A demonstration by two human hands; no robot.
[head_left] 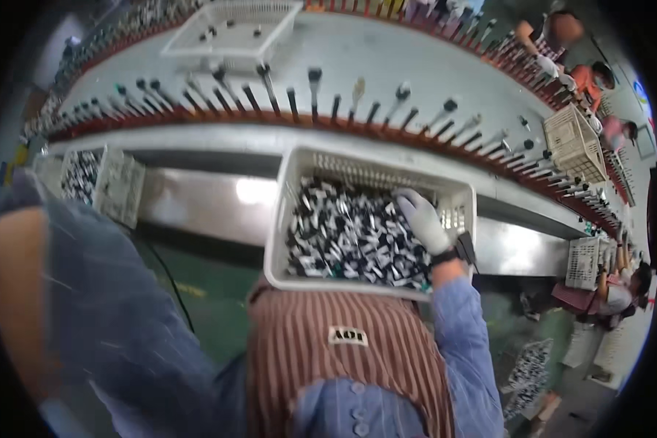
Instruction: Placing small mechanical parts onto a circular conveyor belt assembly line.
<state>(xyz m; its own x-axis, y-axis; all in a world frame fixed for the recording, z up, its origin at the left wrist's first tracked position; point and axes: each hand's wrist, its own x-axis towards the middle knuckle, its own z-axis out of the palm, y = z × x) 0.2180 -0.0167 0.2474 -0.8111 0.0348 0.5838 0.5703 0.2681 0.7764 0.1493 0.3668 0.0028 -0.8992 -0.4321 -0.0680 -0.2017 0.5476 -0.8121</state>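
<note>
Dozens of small black-and-silver pieces, heaped in a white rectangular plastic basket with perforated walls, near the view's centre. At the basket's 3 o'clock, a white-gloved right hand, half-curled over the heap; cannot tell whether gripping any. At 9 o'clock, a blurred bare left forearm; cannot tell the left hand's state. At 12, upright dark rods along a red-brown rail.

small black-and-white parts, jumbled
</note>
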